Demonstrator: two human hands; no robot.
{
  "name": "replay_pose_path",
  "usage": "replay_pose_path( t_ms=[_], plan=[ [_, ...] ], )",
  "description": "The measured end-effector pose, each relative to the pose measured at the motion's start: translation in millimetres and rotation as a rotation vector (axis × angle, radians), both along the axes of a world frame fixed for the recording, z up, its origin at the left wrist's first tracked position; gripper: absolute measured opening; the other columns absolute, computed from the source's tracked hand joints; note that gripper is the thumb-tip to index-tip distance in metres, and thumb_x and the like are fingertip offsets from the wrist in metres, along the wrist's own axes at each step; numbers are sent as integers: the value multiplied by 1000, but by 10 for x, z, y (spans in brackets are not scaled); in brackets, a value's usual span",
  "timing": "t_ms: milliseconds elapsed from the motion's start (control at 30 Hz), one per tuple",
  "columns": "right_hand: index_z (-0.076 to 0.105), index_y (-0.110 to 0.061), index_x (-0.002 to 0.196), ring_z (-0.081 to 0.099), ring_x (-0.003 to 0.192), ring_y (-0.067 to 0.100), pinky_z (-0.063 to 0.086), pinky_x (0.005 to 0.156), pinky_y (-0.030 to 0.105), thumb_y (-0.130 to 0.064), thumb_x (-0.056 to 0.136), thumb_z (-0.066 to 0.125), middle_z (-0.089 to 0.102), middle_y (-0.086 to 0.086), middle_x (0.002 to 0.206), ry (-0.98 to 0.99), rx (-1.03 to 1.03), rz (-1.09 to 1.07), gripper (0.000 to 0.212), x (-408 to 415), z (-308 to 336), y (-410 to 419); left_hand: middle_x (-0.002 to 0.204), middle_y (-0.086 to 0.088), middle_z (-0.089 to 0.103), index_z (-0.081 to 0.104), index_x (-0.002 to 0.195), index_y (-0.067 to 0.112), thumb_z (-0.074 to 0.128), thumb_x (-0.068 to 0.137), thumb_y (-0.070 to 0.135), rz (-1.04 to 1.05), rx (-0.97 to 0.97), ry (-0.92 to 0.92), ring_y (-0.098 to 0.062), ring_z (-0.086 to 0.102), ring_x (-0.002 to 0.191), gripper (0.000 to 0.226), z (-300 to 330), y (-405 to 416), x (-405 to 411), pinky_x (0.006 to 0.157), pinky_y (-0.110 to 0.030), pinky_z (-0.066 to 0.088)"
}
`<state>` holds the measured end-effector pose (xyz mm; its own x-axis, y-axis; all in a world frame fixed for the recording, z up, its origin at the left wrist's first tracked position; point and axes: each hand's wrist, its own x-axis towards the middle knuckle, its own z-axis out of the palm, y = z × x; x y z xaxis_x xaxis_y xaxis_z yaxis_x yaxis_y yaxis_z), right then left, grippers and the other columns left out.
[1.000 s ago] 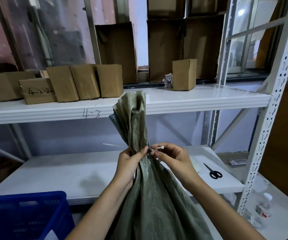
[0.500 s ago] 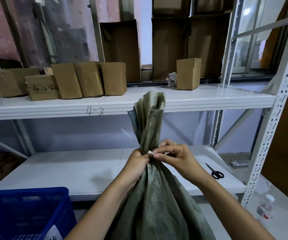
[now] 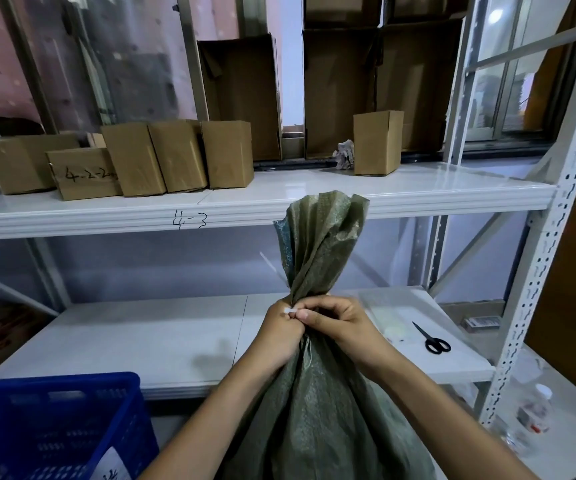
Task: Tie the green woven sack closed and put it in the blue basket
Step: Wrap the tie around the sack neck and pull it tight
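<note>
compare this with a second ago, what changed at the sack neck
The right hand slid the white tie across the neck of the sack, meeting the left hand. Both hands keep gripping the neck; scissors and blue basket untouched.

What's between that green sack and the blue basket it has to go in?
Nothing visible. The green sack is held by its gathered neck in the left hand and right hand, both busy with a small white tie. The blue basket sits lower left, its top open, with bare space between.
</note>
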<state>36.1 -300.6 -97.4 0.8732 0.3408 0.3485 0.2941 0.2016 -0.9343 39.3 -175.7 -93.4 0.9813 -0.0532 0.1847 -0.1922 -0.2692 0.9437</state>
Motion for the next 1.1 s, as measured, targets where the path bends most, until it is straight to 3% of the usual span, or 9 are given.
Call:
replay_pose_path(
  t_ms=[133, 200, 333, 500, 633, 733, 800, 900, 1100],
  plan=[
    [73, -11, 81, 68, 81, 8, 51, 79, 17, -1, 85, 62, 75, -2, 80, 78, 32, -8, 16, -29, -65, 45, 65, 5, 55, 61, 73, 1, 40, 78, -11, -23, 89, -15, -5, 48, 59, 25, -76, 16, -12, 44, -8, 34],
    [75, -14, 76, 67, 81, 11, 51, 81, 21, -5, 84, 63, 74, 0, 79, 129, 76, -7, 17, -26, -91, 80, 66, 4, 57, 62, 73, 9, 42, 74, -1, 3, 125, -46, -11, 52, 65, 23, -93, 6, -9, 46, -9, 35],
    [75, -11, 71, 68, 73, 12, 54, 75, 20, -14, 74, 66, 73, 5, 74, 218, 201, 46, 10, -33, -27, 79, 94, -3, 73, 70, 100, 17, 47, 75, 19, -13, 84, -60, -14, 68, 90, 34, -109, -1, -60, 77, -24, 54],
    [74, -7, 71, 71, 67, 15, 57, 65, 22, -6, 74, 63, 74, 9, 75, 304, 357, 117, 11, -35, 95, -27, 92, -12, 71, 63, 103, -3, 64, 75, 13, -358, -281, 191, -18, 68, 83, 32, 161, 336, -23, 75, -24, 52],
    [73, -7, 72, 70, 68, 10, 55, 65, 18, -6, 77, 61, 75, 5, 76, 291, 327, 105, 14, -21, 107, -40, 95, -9, 68, 64, 95, 5, 72, 72, 17, -119, -187, -120, -14, 65, 70, 27, 274, 462, 13, 62, -25, 49],
    [71, -5, 80, 66, 66, 11, 54, 68, 18, -11, 76, 64, 72, 6, 77, 292, 274, 109, 10, -3, 85, -25, 89, -4, 69, 68, 84, 7, 69, 79, 4, -135, -230, -330, -9, 59, 60, 7, 306, 357, -51, 57, -22, 47],
    [69, -3, 81, 65, 64, 10, 54, 66, 18, -11, 76, 63, 71, 5, 76, 288, 266, 110, 11, 3, 89, -20, 85, -1, 70, 70, 79, 9, 68, 78, 8, -130, -257, -368, -15, 56, 58, 2, 285, 325, -49, 57, -23, 48],
    [65, -1, 79, 66, 66, 9, 53, 65, 17, -7, 80, 58, 72, 3, 73, 265, 293, 138, 9, -19, 118, -29, 77, 0, 70, 72, 76, 12, 67, 77, 14, -201, -314, -288, -23, 55, 64, 5, 248, 344, -35, 56, -21, 46],
    [66, -7, 72, 66, 71, 10, 51, 65, 16, -9, 76, 60, 69, 3, 70, 250, 210, 112, 8, 10, 122, -89, 85, -7, 73, 60, 80, -1, 60, 79, 11, -316, -384, -116, -14, 64, 66, 12, 259, 408, -82, 59, -20, 49]
  ],
)
